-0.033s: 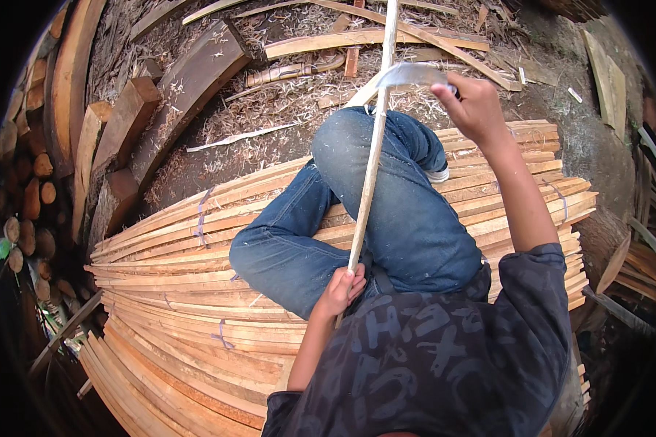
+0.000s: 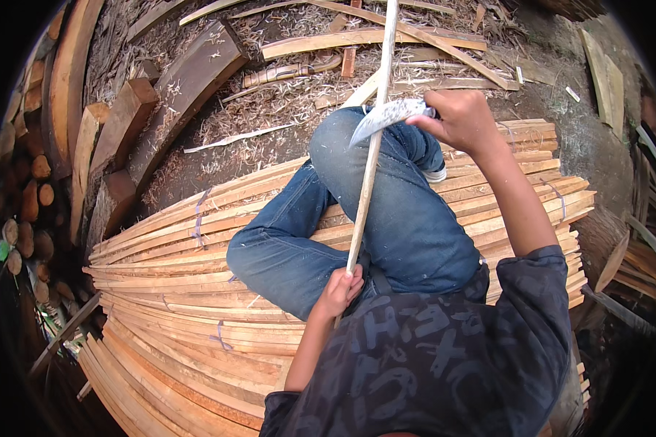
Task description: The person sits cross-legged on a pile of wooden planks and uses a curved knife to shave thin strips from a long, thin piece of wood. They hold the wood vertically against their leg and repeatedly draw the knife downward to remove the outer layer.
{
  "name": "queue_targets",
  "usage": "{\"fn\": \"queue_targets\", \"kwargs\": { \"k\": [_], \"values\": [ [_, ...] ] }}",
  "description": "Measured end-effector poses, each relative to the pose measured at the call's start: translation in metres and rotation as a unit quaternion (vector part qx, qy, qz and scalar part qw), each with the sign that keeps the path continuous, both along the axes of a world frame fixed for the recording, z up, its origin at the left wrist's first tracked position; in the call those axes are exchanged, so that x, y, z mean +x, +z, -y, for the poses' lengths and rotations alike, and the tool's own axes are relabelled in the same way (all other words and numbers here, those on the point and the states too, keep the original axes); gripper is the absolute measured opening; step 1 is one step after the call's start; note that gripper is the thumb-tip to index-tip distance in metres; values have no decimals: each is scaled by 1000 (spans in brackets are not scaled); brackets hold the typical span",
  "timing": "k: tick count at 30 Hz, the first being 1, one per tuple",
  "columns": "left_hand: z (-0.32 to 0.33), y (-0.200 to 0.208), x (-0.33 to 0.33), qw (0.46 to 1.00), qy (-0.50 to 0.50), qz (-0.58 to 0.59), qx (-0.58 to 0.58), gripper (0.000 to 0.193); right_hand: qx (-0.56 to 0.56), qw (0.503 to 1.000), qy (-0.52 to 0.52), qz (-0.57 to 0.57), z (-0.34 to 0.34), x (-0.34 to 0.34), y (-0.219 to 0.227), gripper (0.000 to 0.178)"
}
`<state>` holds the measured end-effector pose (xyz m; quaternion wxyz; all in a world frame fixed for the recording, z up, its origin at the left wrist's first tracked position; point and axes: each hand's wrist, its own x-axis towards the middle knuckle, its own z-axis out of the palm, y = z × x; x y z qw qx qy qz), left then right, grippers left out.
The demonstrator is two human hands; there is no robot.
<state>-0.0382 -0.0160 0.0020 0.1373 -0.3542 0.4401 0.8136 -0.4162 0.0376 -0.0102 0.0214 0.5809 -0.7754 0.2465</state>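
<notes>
A long, pale wooden stick (image 2: pixel 368 182) runs up from my lap, past my bent knee and out at the top of the picture. My left hand (image 2: pixel 340 290) is closed around its lower part, close to my belt. Up by the knee, my right hand (image 2: pixel 455 120) grips a knife with a curved, speckled silver blade (image 2: pixel 391 116). The blade lies across the stick, its tip pointing down to the left; the handle is hidden in my fist. My crossed legs in blue jeans (image 2: pixel 415 218) rest on bundled wooden strips (image 2: pixel 189 284).
Thin ties (image 2: pixel 199 218) bind the strips. Thick beams (image 2: pixel 182 95) lean at the left, beside stacked round poles (image 2: pixel 25 237). Ahead, shavings (image 2: pixel 284 109) cover the ground among loose slats (image 2: pixel 372 38). More boards (image 2: pixel 603 84) lie at the far right.
My right hand has drawn the knife down along the stick toward me, and its blade now tilts tip-down. My left hand and the stick stay nearly where they were.
</notes>
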Motion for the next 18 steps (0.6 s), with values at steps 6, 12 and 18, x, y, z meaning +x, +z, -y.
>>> {"fn": "queue_targets", "kwargs": {
  "k": [6,12,18],
  "values": [
    [-12,3,-1,993,-2,9,-117,56,-68,952,-297,40,7,-78,-10,62],
    [-21,-15,14,972,12,20,-234,39,-8,999,-34,-11,1,-4,20,61],
    [-21,10,-8,939,-12,23,-344,27,61,945,-310,-80,-31,-78,25,58]
  ]
}}
